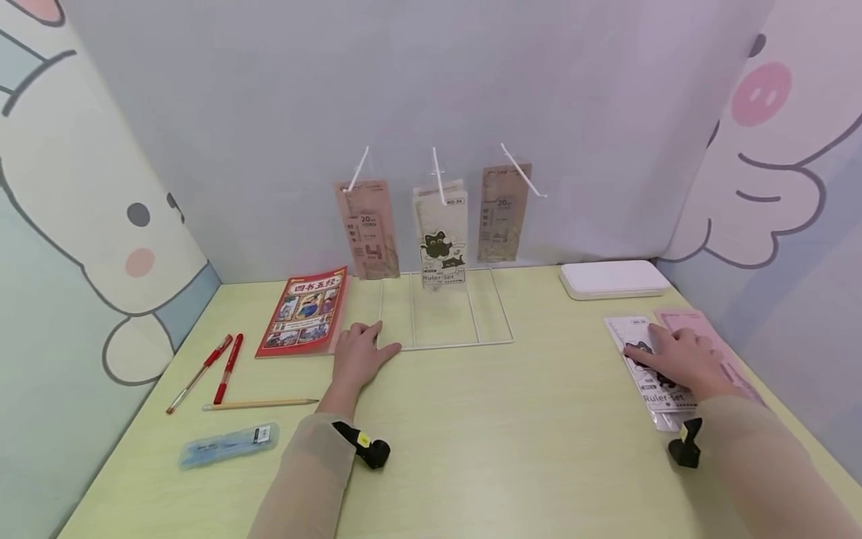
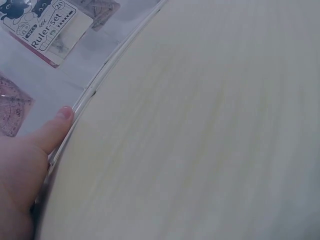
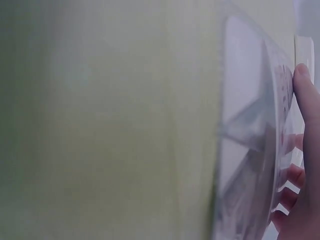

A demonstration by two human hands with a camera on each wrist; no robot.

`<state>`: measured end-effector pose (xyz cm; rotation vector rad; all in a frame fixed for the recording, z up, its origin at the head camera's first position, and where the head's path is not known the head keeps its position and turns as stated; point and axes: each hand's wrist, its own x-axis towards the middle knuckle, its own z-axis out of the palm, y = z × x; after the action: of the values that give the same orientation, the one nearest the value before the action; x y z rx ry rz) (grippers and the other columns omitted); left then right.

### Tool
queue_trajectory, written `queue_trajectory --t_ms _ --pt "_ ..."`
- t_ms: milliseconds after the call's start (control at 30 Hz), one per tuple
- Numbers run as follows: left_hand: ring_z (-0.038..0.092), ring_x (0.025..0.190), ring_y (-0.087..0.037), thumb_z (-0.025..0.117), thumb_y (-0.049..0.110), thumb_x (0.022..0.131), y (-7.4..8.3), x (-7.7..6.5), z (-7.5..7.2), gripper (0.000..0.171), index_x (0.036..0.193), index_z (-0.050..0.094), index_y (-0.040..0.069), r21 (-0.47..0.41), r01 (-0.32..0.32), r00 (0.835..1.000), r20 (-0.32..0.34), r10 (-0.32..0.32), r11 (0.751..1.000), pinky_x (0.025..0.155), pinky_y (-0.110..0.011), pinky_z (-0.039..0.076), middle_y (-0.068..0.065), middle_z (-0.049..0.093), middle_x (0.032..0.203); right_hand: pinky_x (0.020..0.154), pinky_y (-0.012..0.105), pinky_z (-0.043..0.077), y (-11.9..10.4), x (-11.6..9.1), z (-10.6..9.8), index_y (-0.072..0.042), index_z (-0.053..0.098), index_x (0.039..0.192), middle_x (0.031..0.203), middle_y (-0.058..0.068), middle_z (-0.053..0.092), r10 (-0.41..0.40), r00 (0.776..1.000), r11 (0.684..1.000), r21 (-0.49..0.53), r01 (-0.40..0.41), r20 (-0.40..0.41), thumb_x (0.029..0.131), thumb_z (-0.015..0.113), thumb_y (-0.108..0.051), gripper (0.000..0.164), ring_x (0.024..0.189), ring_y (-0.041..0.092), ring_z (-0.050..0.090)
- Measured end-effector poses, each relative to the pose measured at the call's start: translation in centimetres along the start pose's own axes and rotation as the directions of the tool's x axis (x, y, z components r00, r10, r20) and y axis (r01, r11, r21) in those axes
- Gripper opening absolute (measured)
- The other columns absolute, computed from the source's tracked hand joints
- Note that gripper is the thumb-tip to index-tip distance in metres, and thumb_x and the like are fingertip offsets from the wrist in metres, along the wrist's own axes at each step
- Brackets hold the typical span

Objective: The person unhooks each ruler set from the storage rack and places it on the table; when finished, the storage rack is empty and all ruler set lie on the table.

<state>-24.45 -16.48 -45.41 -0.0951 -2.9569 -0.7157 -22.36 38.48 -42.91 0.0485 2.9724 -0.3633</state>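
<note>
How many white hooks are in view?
3, in a row: the left hook holds a pink packet, the middle hook a white packet, the right hook a tan packet.

On the worktop [image 1: 491,442], we see a red-covered book [image 1: 303,311] near two red pens [image 1: 229,370], with a pencil [image 1: 263,404] and a translucent blue case [image 1: 229,445] nearer us. We find a flat white case [image 1: 613,278] at the far right; cartoon animals [image 1: 87,187] decorate the side walls [image 1: 40,389].
</note>
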Motion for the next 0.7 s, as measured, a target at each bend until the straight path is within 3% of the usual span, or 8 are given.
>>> queue_trajectory --t_ms 400,700 --pt "0.042 0.109 -0.034 0.058 0.058 0.085 -0.02 -0.05 0.04 0.072 0.139 0.047 0.011 0.006 0.015 1.0 0.014 -0.015 1.0 0.09 -0.046 0.034 -0.017 0.048 0.127 0.073 0.072 0.022 1.0 -0.03 -0.06 -0.002 0.023 0.146 0.126 0.045 0.019 -0.041 0.999 0.999 0.025 0.041 0.006 0.077 0.048 -0.076 0.105 0.107 0.063 0.021" --pt "0.042 0.109 -0.034 0.059 0.057 0.084 0.22 0.09 0.06 0.072 0.139 0.048 0.012 0.002 0.024 1.0 0.005 -0.024 1.0 0.09 -0.046 0.035 -0.016 0.048 0.126 0.078 0.073 0.017 0.33 0.62 -0.46 0.004 0.031 0.14 0.128 0.047 0.018 -0.025 1.0 1.0 -0.004 0.025 -0.013 0.076 0.044 -0.079 0.106 0.109 0.062 0.019"
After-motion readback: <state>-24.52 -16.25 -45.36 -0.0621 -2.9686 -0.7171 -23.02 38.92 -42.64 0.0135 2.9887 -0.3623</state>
